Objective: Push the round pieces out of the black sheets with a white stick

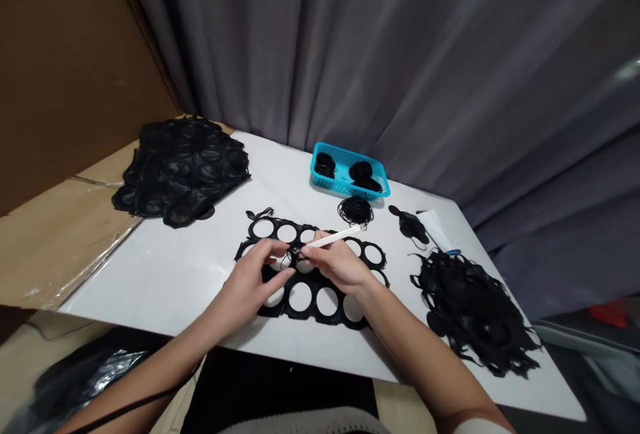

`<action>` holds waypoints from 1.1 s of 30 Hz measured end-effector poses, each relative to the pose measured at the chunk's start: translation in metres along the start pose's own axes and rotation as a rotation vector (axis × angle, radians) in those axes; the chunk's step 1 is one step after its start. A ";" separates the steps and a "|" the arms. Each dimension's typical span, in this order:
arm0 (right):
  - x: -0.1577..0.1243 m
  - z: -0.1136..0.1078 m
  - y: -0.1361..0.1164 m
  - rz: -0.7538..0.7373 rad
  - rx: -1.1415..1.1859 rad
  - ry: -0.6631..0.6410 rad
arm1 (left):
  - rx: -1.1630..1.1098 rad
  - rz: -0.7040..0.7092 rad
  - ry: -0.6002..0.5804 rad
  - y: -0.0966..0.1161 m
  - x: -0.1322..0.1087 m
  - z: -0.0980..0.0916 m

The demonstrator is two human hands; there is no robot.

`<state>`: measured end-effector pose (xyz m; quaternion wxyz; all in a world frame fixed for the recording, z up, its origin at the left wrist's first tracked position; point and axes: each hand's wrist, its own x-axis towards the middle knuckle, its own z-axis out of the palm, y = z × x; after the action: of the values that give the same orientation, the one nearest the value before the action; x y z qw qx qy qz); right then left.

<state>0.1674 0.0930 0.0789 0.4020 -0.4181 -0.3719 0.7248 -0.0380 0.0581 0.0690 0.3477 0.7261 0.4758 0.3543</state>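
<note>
On the table in front of me lies a black rubbery sheet [295,309] with rows of round holes, the white tabletop showing through them. My right hand [336,266] grips a slim white pen-like tool [340,235], its tip pointing down and left at the middle of the sheet. Over the sheet's left part, my left hand [253,281] has thumb and forefinger spread apart beside that tip. Thin black strands or loops show between the two hands, too small to make out. Both hands cover parts of the sheet.
A stack of black sheets [183,171] lies at the left, by cardboard. At the back, a blue basket [350,184] contains black pieces. A bundle of thin black rings [355,211] sits before it. Black scraps [475,314] are heaped at the right, near a white strip [436,229].
</note>
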 end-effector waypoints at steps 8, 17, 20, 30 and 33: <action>-0.021 0.002 0.007 0.138 0.345 -0.044 | -0.149 -0.074 -0.022 0.004 0.006 0.016; -0.029 0.000 0.034 0.253 0.718 -0.130 | -0.251 -0.172 -0.177 -0.008 -0.001 0.022; -0.036 0.006 0.040 0.290 0.796 -0.223 | -0.389 -0.208 -0.168 -0.009 -0.004 0.020; -0.064 0.003 0.039 0.056 0.499 -0.130 | -0.089 -0.134 -0.008 -0.015 -0.055 -0.010; -0.057 0.005 0.039 -0.075 0.161 0.040 | 0.317 0.115 0.070 -0.024 -0.083 -0.003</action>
<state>0.1713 0.0252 0.0639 0.4686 -0.3844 -0.3199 0.7283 -0.0758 -0.0115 0.0350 0.1914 0.7851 0.4950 0.3193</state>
